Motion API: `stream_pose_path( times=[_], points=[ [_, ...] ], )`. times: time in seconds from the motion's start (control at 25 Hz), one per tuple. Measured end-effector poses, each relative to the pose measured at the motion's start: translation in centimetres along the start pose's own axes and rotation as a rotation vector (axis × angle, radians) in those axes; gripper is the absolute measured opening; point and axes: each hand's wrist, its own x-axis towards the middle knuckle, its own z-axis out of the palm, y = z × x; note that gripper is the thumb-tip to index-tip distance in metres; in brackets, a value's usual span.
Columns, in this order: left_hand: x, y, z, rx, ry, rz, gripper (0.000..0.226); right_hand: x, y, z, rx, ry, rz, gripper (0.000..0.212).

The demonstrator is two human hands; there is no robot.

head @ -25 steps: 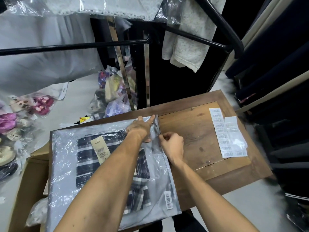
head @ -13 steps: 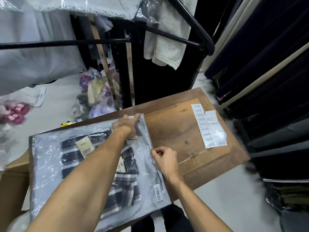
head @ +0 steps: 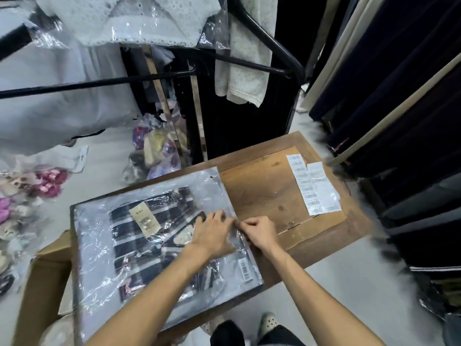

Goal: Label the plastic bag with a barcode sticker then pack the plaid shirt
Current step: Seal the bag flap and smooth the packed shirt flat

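A clear plastic bag (head: 99, 258) lies flat on the left half of a wooden table (head: 264, 186). Inside it is the folded dark plaid shirt (head: 139, 245) with a tan paper tag (head: 146, 219). A barcode sticker (head: 245, 269) is stuck near the bag's near right corner. My left hand (head: 212, 233) presses down on the bag by its right edge. My right hand (head: 259, 232) pinches that same edge, its fingertips meeting those of my left hand. The bag's far right corner lies flat.
Sheets of barcode stickers (head: 311, 186) lie on the table's right side. A cardboard box (head: 42, 283) stands at the lower left. A black clothes rail (head: 99, 82) with hanging garments crosses above. Bagged goods (head: 154, 151) sit on the floor beyond. Dark garments (head: 399, 96) hang at the right.
My left hand has slid from the bag's far right corner down along the right edge to meet my right hand. My right hand has also moved nearer along that edge.
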Motion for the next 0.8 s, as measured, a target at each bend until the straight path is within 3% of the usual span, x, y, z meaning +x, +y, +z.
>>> stream_pose_path(
  times=[0.08,0.36,0.8],
  points=[
    [-0.9,1.2,1.0,0.035,-0.078,-0.058,0.104,0.7,-0.4,-0.3,0.013,-0.026,-0.010,0.020],
    [-0.2,2.3,0.4,0.119,-0.187,-0.154,0.128,-0.5,0.3,-0.8,-0.120,-0.029,-0.130,0.020],
    [1.0,4.0,0.7,0.161,-0.216,-0.239,0.129,-4.4,4.7,-3.0,-0.119,-0.072,-0.122,0.023]
  ],
)
